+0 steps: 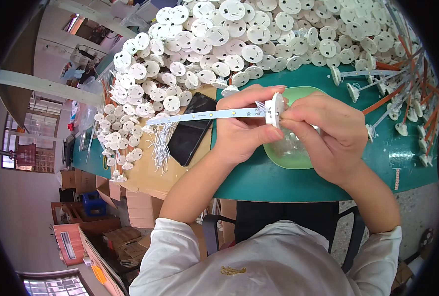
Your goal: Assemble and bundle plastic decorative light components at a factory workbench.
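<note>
My left hand (241, 126) grips a round white plastic base (275, 109) between thumb and fingers, turned on edge. From it a narrow LED strip (211, 115) with small yellow chips runs left across my palm. Thin white wires show where strip and base meet. My right hand (330, 130) is closed in a pinch against the base's right face; what its fingertips hold, if anything, is too small to make out. Beneath both hands sits a light green bowl (293, 161), its contents mostly hidden.
A large heap of white round bases (217, 34) covers the far side of the green table (249, 187). At left, a black phone (192, 130) and a bundle of white wires (161, 148) lie on cardboard (145, 180). More bases with strips (402, 98) lie at right.
</note>
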Available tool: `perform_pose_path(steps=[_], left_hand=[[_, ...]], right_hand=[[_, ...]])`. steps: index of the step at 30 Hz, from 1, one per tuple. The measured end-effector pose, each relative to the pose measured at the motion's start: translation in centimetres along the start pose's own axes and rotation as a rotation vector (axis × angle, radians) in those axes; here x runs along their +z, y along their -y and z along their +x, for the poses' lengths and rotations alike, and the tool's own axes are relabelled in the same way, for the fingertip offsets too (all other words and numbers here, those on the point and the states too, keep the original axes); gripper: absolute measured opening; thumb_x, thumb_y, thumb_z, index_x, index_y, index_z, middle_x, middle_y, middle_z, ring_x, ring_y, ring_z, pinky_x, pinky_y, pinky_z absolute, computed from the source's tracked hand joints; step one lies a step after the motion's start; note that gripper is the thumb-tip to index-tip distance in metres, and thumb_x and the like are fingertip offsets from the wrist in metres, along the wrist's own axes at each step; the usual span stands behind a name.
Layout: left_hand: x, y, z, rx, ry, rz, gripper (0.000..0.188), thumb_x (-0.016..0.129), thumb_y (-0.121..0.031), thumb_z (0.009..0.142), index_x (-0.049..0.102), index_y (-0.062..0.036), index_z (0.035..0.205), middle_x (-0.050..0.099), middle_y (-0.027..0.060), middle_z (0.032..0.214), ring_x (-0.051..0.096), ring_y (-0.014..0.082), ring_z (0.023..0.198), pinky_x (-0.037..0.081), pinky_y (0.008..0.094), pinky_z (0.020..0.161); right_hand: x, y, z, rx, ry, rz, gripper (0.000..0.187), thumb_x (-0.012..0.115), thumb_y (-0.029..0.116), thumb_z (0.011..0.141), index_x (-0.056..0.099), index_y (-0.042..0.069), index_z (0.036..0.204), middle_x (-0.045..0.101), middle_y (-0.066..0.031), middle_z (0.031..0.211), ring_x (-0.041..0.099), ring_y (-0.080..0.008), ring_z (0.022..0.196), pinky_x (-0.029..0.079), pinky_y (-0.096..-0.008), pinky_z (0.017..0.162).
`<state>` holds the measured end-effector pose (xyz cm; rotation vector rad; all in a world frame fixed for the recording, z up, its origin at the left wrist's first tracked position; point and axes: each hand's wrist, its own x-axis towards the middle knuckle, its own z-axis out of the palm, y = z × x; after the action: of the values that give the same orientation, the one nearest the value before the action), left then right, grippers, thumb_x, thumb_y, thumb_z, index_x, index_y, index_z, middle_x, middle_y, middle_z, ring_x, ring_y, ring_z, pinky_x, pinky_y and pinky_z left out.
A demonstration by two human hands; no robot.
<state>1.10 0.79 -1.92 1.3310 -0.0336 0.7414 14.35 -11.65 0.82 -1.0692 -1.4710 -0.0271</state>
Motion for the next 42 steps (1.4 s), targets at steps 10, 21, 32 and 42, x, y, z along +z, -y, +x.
perform_pose_path(steps=[10,21,32,42], left_hand=[[-0.2,-0.5,0.2,0.003,-0.02,-0.073,0.06,0.085,-0.012,0.067,0.06,0.0014,0.121,0.064,0.0087,0.1,0.063,0.0161,0.091,0.051,0.0285,0.081],[0.1,-0.4,0.1,0.113,-0.057,0.187,0.063,0.088,-0.014,0.064,0.062,-0.0006,0.12,0.064,0.0102,0.097,0.064,0.0159,0.086,0.052,0.0255,0.072],[2.1,-0.6,0.4,0.077,-0.184,-0.123,0.063,0.084,-0.015,0.07,0.057,0.0011,0.124,0.064,0.0104,0.1,0.065,0.0182,0.088,0.055,0.0311,0.079],[-8.0,-13.9,-1.2,0.166,-0.476,0.744,0.034,0.071,0.005,0.077,0.061,0.0038,0.11,0.065,0.0088,0.093,0.067,0.017,0.086,0.056,0.0299,0.075]], right_hand=[[-0.7,-0.4,0.5,0.007,0.088,-0.009,0.012,0.068,-0.004,0.076,0.067,-0.002,0.087,0.068,-0.0128,0.081,0.066,-0.0243,0.07,0.051,-0.0291,0.062],[0.1,-0.1,0.0,-0.091,-0.033,-0.211,0.009,0.067,-0.004,0.075,0.063,-0.001,0.082,0.063,-0.0125,0.074,0.061,-0.0263,0.062,0.048,-0.0313,0.055],[0.3,0.6,0.1,-0.143,-0.123,-0.205,0.014,0.067,-0.005,0.077,0.064,-0.004,0.09,0.066,-0.0151,0.081,0.067,-0.0268,0.071,0.053,-0.0298,0.064],[-0.5,-0.2,-0.2,-0.029,-0.055,-0.112,0.008,0.062,-0.006,0.077,0.063,-0.004,0.085,0.064,-0.0137,0.078,0.06,-0.0232,0.066,0.047,-0.0281,0.063]])
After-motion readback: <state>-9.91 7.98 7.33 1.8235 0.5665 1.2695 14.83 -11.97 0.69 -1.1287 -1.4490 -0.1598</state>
